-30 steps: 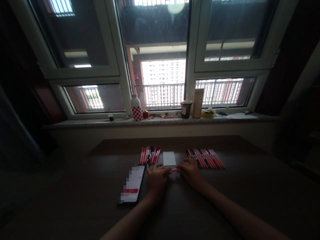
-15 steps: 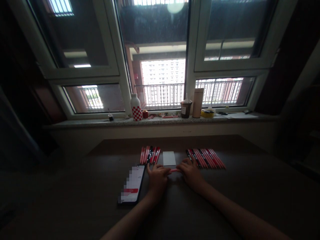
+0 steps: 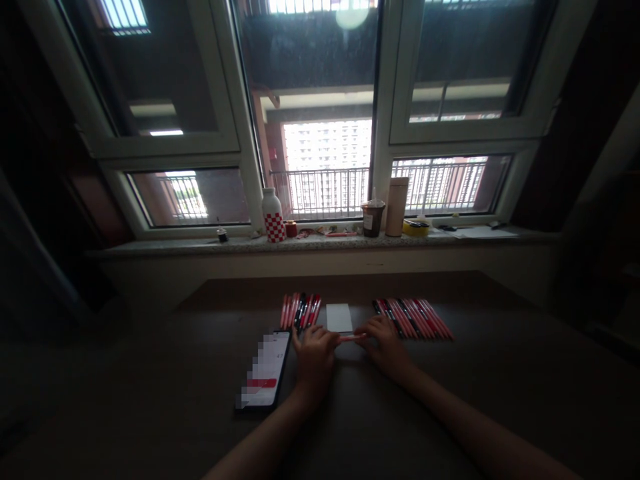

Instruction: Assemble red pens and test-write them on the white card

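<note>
Between my two hands lies a pink pen, held level just in front of a small white card. My left hand is closed on the pen's left end. The fingers of my right hand pinch its other end, thumb below. Beyond my left hand, a row of pink, red and black pens lies side by side. A longer row of similar pens sits past my right hand. A phone with a lit screen rests left of my left wrist.
The dark table reaches to the wall under the window. On the sill stand a red-checked white bottle, a small red jar, a brown drink cup, a tall tan flask and a yellow roll.
My right hand's fingers have shifted slightly along the pen, and more of it shows between the hands. My left hand stays almost where it was.
</note>
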Demonstrator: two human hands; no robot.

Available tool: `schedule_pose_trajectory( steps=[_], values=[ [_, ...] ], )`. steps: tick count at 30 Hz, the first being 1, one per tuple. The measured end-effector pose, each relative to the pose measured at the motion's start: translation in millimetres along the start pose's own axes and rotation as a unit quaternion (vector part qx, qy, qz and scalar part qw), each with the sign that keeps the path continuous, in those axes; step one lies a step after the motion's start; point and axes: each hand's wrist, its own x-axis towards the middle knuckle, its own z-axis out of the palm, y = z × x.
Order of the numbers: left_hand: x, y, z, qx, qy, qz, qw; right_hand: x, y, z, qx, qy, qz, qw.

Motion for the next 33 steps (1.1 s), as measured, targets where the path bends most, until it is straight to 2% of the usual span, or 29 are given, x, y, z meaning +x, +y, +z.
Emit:
schedule_pose_trajectory(
  steps=[6, 13, 19, 21, 23, 25, 26, 28, 30, 33],
  values=[
    [0, 0, 0.0, 0.011, 0.002, -0.015, 1.0, 1, 8, 0, 0.089, 0.027, 0.035, 0.995],
    [-1, -2, 3.8, 0.018, -0.009, -0.016, 1.0, 0, 1, -5, 0.192, 0.063, 0.057, 0.978],
    [0, -2, 5.2, 0.018, -0.007, -0.017, 1.0, 1, 1, -1, 0.293, 0.046, 0.166, 0.941],
    [0, -1, 4.5, 0.022, -0.007, -0.011, 1.0, 2, -1, 1, 0.354, 0.032, 0.197, 0.914],
    [0, 1, 3.6, 0.026, -0.006, -0.004, 1.0, 4, -3, 3, 0.43, 0.043, 0.224, 0.873],
    [0, 2, 3.4, 0.028, -0.005, 0.003, 1.0, 5, -5, 5, 0.541, 0.099, 0.248, 0.797],
    [0, 2, 3.7, 0.031, -0.005, 0.005, 0.999, 5, -6, 6, 0.587, 0.098, 0.258, 0.761],
    [-1, 1, 5.5, 0.044, -0.011, 0.006, 0.999, 6, -4, 7, 0.639, 0.103, 0.268, 0.713],
    [-2, -2, 8.4, 0.065, -0.025, 0.006, 0.998, 6, 1, 8, 0.665, 0.126, 0.28, 0.681],
    [-3, -5, 12.4, 0.098, -0.066, 0.016, 0.993, 7, 10, 8, 0.68, 0.142, 0.274, 0.665]
  ],
)
